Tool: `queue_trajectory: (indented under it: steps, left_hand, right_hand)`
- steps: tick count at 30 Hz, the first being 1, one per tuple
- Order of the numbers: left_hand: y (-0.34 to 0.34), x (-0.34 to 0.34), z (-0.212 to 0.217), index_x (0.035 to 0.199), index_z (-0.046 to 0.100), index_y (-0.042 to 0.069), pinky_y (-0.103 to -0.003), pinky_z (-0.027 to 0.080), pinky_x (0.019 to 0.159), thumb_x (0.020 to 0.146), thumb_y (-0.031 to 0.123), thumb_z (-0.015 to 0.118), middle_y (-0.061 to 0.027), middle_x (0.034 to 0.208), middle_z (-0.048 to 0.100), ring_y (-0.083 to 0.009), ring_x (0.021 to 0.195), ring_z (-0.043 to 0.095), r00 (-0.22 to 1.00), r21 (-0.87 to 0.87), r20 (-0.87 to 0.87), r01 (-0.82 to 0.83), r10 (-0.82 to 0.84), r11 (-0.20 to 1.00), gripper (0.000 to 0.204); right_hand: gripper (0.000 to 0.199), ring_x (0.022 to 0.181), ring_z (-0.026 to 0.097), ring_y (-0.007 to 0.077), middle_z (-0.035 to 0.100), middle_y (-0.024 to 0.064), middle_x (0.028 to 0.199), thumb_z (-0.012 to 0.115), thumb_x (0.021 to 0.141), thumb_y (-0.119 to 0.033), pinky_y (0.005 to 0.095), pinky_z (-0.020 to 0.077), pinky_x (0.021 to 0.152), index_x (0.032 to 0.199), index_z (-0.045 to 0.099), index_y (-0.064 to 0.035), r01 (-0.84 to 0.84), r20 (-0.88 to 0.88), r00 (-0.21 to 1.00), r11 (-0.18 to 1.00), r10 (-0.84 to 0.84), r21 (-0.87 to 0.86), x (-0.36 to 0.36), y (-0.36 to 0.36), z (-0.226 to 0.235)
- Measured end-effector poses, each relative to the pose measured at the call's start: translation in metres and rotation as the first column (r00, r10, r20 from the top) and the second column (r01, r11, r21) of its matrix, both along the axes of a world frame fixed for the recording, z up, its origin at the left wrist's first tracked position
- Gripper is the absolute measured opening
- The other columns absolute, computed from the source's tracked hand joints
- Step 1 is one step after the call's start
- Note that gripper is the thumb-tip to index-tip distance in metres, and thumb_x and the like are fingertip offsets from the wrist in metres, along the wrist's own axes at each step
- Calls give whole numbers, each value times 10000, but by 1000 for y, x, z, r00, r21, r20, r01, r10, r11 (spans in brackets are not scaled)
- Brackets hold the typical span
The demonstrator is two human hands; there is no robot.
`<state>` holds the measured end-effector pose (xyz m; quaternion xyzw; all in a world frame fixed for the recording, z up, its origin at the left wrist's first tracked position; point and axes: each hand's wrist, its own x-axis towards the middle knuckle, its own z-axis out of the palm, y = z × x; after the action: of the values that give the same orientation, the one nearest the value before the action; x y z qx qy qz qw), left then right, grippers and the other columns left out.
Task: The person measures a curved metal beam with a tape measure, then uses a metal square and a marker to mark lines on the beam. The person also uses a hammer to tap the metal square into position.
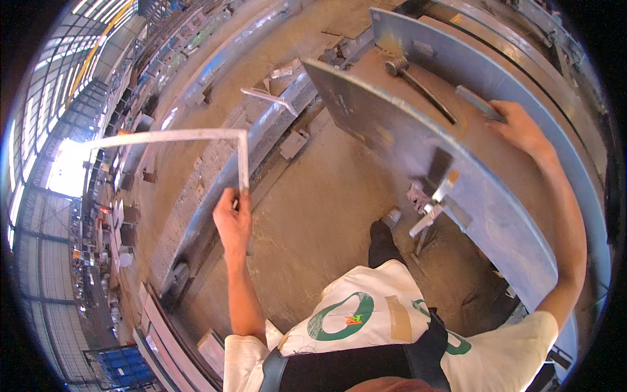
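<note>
- My left hand point(233, 219) is clamped on the short leg of a steel framing square point(196, 137), gripping its lower end; the short leg rises from my fist toward 12 o'clock and the long leg runs off from the corner toward 9 o'clock, held up in the air.
- My right hand point(519, 127) lies on top of the big steel beam point(418, 144), fingers closed over a short flat metal bar point(479, 101) that points toward 10 o'clock from my hand.
- At 9 o'clock from that hand, on the rusty web between the beam's two upright plates, lies a hammer point(418, 85), head at the far end, handle running back toward me.
- At 7 o'clock from my right hand, a screw clamp point(434, 206) hangs on the near plate's face.
- Below it, at 8 o'clock, my shoe point(390, 217) stands on the concrete floor point(313, 215).
- Beyond my left hand, at 1 o'clock, a long steel girder point(261, 130) lies across the floor.
</note>
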<state>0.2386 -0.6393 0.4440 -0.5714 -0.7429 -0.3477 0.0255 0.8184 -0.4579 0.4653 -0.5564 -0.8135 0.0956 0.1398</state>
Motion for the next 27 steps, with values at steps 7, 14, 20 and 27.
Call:
queue_trajectory:
  steps: [7,14,20,27]
  left_hand:
    - [204,37,107,820,577,-17,-338,420,574,935,242,675,-103,622,506,-124,616,451,977,62,-57,208,-205,976,300]
    - [389,112,98,822,588,-8,-423,458,577,878,243,653,-198,657,589,-309,555,538,877,-17,-128,465,-463,885,266]
    - [491,199,41,854,604,16,-501,492,636,862,265,644,-209,709,640,-415,712,656,778,-192,-149,583,-610,790,252]
    - [534,233,-67,885,589,43,-499,500,668,867,235,643,-180,792,678,-399,743,664,672,-405,-100,646,-734,646,200]
  right_hand:
    - [413,1040,639,424,677,264,1077,758,781,-224,481,501,924,1113,666,4,91,9,996,979,-91,-181,-25,208,-183]
    - [368,1003,617,467,616,269,1064,696,820,-164,513,502,892,1099,538,17,96,48,995,970,-88,-225,-46,232,-234]
    - [324,979,625,457,627,257,1036,679,804,-135,517,508,873,1059,549,17,71,23,997,943,-68,-326,-37,230,-234]
    - [216,953,625,437,641,218,962,698,791,-118,510,505,841,937,594,2,168,132,985,832,-114,-528,26,152,-173]
